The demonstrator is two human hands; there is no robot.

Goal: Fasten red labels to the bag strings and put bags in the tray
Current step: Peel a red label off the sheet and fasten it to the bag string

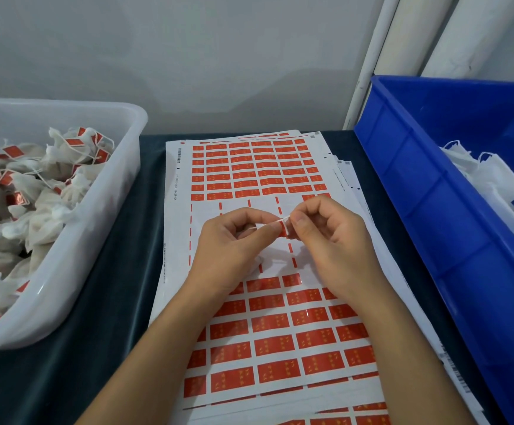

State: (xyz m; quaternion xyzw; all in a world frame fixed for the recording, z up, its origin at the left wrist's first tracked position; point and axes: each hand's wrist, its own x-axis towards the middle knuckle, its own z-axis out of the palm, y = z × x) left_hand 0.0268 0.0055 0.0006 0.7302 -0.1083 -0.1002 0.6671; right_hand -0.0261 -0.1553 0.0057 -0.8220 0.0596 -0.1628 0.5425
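Forearms enter from the near edge of the dark-clothed table (120, 302), both raised over the sheets. Far left: translucent white tray (117, 191) sits at the table's left edge, piled with filled off-white bags (44, 191), many with red labels already on their strings. Centre: stack of label sheets (255, 342) runs from the near edge to the far edge, red stickers in rows at the far end and near end, a peeled bare band across the middle with only thin red strips left. Over that bare band, left hand (231, 243) has fingers curled, thumb and forefinger pinching a thin white string (269, 223) and the left side of a red label (285, 230). Right hand (335, 237) touches the left one at the fingertips, fingers curled, thumb and forefinger pinching the same label from the right; label looks folded around the string, mostly covered by the fingertips. A bag on this string cannot be made out; a bit of white shows under the left palm, unclear what. More sheets fan out from under the stack toward the right. Far right: blue bin (427, 228) along the table's right edge, holding white bags with loose strings (488, 176), no labels visible on them. Grey wall behind, white pipes (403, 41) at the far right corner.
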